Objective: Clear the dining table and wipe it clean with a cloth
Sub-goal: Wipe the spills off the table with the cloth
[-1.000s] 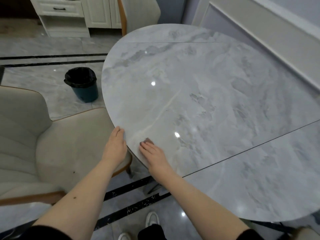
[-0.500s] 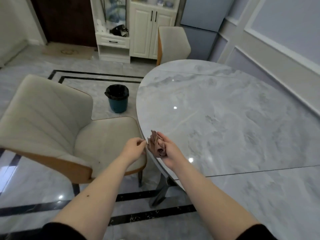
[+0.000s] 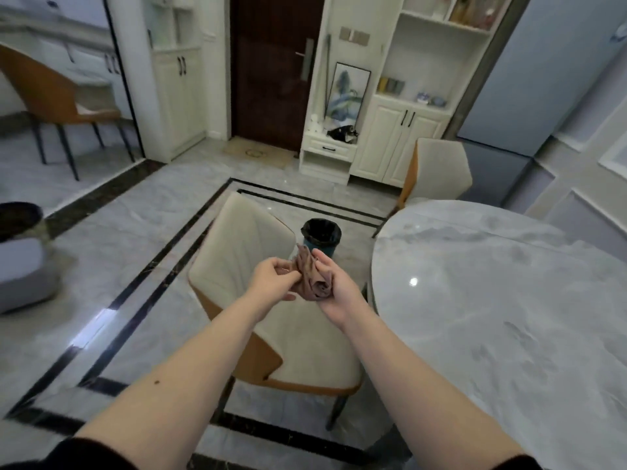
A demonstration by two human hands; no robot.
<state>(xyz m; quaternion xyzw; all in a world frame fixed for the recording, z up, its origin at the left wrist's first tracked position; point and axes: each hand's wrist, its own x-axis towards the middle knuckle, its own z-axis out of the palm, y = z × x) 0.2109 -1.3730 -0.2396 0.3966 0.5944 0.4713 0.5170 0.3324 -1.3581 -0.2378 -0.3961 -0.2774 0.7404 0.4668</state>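
Both hands meet in the air above the cream chair [image 3: 288, 334], left of the counter's [image 3: 492, 317] rounded edge. The right hand [image 3: 334, 286] cradles a bunched brown cloth [image 3: 310, 278] in curled fingers; the left hand [image 3: 271, 283] pinches its near fold. Open marble floor [image 3: 129, 239] spreads to the left. A black-lined bin [image 3: 320, 234] stands beyond the chair, near the counter's rim. White cabinets [image 3: 397, 144] flank a dark door [image 3: 271, 69].

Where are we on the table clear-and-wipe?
Looks done: the visible table top is bare. In hand: both hands hold the bunched brown cloth above the chair, left hand pinching, right hand cupping. Left: can't tell whether wiping is finished.
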